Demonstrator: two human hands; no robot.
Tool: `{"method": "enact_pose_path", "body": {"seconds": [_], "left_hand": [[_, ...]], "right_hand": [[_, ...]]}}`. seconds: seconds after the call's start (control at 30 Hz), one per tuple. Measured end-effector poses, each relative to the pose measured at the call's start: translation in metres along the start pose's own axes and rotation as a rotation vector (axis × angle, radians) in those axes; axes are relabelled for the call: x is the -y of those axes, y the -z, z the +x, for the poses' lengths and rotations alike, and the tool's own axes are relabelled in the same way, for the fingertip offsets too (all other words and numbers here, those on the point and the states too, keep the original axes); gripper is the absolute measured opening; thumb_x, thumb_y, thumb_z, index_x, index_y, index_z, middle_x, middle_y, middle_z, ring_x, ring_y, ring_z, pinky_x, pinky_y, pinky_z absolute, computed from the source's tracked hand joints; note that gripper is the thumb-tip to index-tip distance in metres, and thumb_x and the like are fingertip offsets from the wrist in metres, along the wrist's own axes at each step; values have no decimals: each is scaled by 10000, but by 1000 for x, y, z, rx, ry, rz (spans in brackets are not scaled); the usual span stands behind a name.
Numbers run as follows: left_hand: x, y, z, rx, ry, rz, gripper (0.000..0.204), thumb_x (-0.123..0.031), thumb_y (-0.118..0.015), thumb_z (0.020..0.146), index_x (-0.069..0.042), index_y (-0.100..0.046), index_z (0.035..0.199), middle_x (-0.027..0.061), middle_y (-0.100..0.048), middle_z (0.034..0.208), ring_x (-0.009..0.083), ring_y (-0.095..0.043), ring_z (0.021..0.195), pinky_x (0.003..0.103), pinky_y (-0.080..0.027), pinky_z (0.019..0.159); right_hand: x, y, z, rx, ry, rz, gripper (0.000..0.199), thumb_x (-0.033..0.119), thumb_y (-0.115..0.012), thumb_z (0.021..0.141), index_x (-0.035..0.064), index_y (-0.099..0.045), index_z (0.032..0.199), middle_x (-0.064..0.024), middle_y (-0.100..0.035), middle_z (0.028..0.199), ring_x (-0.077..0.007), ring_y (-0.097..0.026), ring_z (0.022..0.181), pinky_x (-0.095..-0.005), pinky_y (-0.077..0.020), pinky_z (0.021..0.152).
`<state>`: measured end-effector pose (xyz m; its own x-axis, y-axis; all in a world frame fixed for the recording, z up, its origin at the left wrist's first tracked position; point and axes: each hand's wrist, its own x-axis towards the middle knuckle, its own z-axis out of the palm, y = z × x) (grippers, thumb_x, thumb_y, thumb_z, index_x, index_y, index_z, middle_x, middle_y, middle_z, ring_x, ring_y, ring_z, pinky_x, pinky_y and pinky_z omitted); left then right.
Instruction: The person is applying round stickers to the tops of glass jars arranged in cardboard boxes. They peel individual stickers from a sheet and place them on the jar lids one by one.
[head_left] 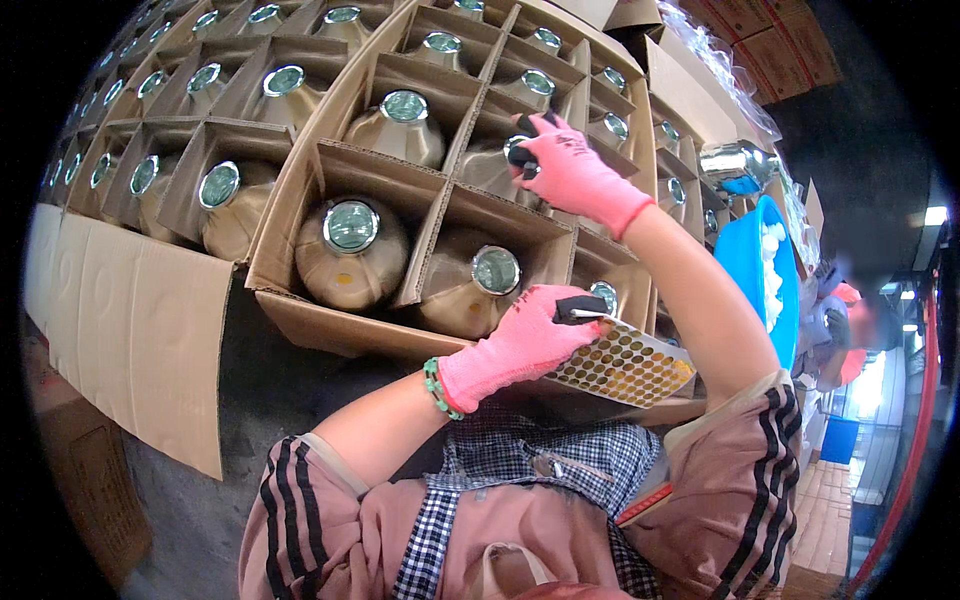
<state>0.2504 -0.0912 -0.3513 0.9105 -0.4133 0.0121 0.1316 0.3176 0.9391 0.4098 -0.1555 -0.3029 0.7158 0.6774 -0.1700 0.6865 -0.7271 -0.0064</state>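
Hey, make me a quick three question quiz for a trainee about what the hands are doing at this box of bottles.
1. True or false: the left hand holds a sheet of round gold stickers.
2. Where is the right hand? A) on a bottle cap in the divided carton B) in the blue tub C) resting on the lap
3. Fill in: both hands wear ____ gloves with dark fingertips.

Key
1. True: it grips the sheet by its near edge, just in front of the carton.
2. A: its fingertips are at the cap of a bottle in the middle row.
3. Pink.
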Motion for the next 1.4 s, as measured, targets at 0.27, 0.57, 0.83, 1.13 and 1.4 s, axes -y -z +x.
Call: {"method": "enact_pose_path", "body": {"seconds": [0.27,0.57,0.83,1.13,1.4], "left_hand": [[-6,5,-3,3,9,55,202,-199,-602,709,-24,-594,811,85,-581,693,110,-531,633,262,-420,605],[-11,-1,-2,-2,190,-51,196,-79,-604,726,-15,-590,910,22,-607,766,63,-534,702,194,-429,652],[-17,-3,-15,-195,72,32,204,-117,-643,694,4,-607,854,40,-598,792,103,-548,750,228,-420,703],[-57,61,-79,-524,-183,-241,335,-222,-503,803,-18,-488,1067,121,-532,1016,247,-538,872,386,-457,745],[-89,168,-264,-957,-283,249,321,-224,-381,878,-6,-493,1086,114,-531,1075,243,-515,972,400,-401,865]], "right_hand": [[20,-18,29,131,75,-285,340,92,-541,645,91,-564,984,-143,-390,1202,-354,-326,1147,-447,-282,935],[-2,61,-53,-457,-91,161,461,309,-640,675,4,-511,995,-203,-484,1050,-356,-450,1006,-382,-375,867],[43,39,-254,-753,-92,192,480,314,-648,694,43,-487,1056,-163,-511,1033,-354,-483,965,-447,-354,863],[46,-92,-262,-687,159,735,178,190,-642,642,75,-507,644,-63,-510,686,-239,-505,683,-336,-407,634],[39,-129,-261,-533,447,787,211,255,-569,722,68,-492,663,-90,-498,669,-250,-510,668,-341,-417,622]]}}
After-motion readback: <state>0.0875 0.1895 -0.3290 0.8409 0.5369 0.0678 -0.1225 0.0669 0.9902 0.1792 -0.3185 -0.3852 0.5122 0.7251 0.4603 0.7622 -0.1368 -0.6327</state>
